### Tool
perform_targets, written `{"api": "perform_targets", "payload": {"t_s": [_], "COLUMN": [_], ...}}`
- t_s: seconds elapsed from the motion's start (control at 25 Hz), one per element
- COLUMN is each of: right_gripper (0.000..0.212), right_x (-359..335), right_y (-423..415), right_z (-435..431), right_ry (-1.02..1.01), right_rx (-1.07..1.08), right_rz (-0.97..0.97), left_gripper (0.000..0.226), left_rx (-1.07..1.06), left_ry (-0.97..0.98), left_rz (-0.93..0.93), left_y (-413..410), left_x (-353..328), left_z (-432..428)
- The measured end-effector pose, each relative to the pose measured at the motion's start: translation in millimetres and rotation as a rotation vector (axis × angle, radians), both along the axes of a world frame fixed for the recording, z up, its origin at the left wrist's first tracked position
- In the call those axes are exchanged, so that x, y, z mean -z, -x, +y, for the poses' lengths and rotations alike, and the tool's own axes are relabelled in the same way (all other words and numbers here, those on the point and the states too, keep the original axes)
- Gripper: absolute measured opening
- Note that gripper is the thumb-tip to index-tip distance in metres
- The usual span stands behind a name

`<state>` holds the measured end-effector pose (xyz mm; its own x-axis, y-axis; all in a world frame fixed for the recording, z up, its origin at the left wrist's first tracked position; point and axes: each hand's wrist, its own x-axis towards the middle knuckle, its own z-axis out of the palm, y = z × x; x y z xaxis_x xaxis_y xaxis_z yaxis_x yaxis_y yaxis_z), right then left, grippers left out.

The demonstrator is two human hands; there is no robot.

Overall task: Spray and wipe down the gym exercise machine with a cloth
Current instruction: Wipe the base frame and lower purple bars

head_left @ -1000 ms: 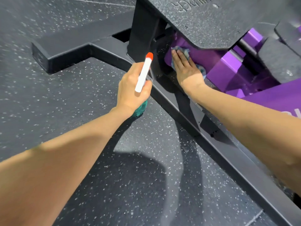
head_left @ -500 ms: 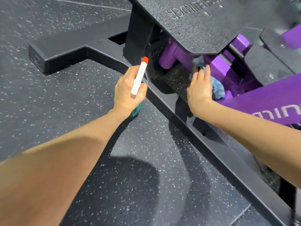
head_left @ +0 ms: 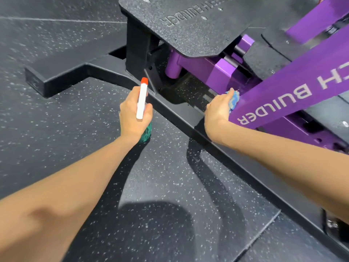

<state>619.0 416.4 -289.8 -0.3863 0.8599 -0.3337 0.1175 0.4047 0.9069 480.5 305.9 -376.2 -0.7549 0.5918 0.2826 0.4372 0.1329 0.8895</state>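
The gym machine has a black textured footplate [head_left: 190,25], a black base frame [head_left: 177,112] and purple steel parts. A purple bar [head_left: 294,87] with white lettering slants across the right. My right hand [head_left: 217,112] grips a blue cloth [head_left: 233,100] against the lower end of that bar; most of the cloth is hidden by my fingers. My left hand [head_left: 132,118] holds a spray bottle [head_left: 142,100] with a white head, an orange nozzle tip and a green body, upright over the floor beside the base frame.
Dark speckled rubber flooring [head_left: 71,148] fills the left and bottom. A black floor beam [head_left: 56,76] of the machine juts out to the left. The long black base rail [head_left: 264,188] runs diagonally to the bottom right. My shadow lies on the floor below.
My right hand has drawn the cloth back from under the footplate, across the purple inner parts, to the lettered purple bar. The view has shifted; my left hand keeps the bottle in about the same place.
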Motion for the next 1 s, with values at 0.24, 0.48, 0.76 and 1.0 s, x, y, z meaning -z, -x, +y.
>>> {"api": "perform_targets", "payload": {"t_s": [0.24,0.48,0.76,1.0], "right_gripper": [0.045,0.04,0.035,0.039], "right_x": [-9,11,58,97], "right_y": [12,11,9,18], "right_z": [8,27,31,31], "right_ry": [0.078,0.244,0.371,0.389], "right_rx": [0.041,-0.039,0.368,0.389], "right_rz": [0.145,0.851,1.711,1.705], "left_gripper": [0.023,0.024,0.019,0.012], "left_rx": [0.102,0.142,0.384,0.412], "left_ry": [0.007,0.028,0.696,0.821], "left_rz": [-0.028,-0.108,0.114,0.213], "left_y": [-4,0,12,9], "left_x": [1,-4,-23,-17], "left_z": [-12,-8,37,39]}}
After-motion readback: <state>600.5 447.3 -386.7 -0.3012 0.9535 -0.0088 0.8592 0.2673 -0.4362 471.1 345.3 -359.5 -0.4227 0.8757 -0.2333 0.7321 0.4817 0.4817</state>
